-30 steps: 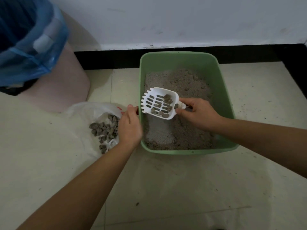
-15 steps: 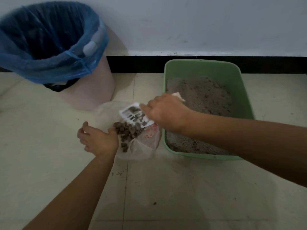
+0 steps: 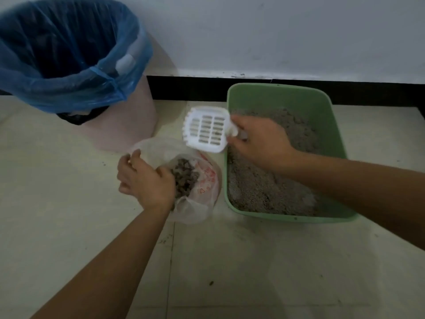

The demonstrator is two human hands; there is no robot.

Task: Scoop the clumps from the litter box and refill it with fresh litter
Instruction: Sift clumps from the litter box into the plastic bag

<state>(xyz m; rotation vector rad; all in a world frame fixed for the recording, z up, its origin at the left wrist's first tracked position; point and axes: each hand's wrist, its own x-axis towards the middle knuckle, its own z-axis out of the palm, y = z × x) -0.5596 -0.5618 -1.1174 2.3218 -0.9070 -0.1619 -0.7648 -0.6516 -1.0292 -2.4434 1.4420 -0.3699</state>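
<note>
A green litter box (image 3: 331,125) sits on the floor at the right, holding grey litter (image 3: 259,189). My right hand (image 3: 259,141) grips the handle of a white slotted scoop (image 3: 207,130), which hangs empty above the floor just left of the box's rim. Below it lies a clear plastic bag (image 3: 204,187) with red print, and dark clumps (image 3: 185,176) are piled inside. My left hand (image 3: 145,180) holds the bag's left edge, keeping its mouth spread.
A pink bin (image 3: 128,120) lined with a blue bag (image 3: 69,54) stands at the back left against the white wall. A black skirting board (image 3: 184,88) runs behind the box. Pale floor tiles spread in front, with a few specks of litter.
The scoop carried clumps out of the box and over the bag, tipped them in, and is now lifted empty. My left hand shifted from the box rim to the bag's edge.
</note>
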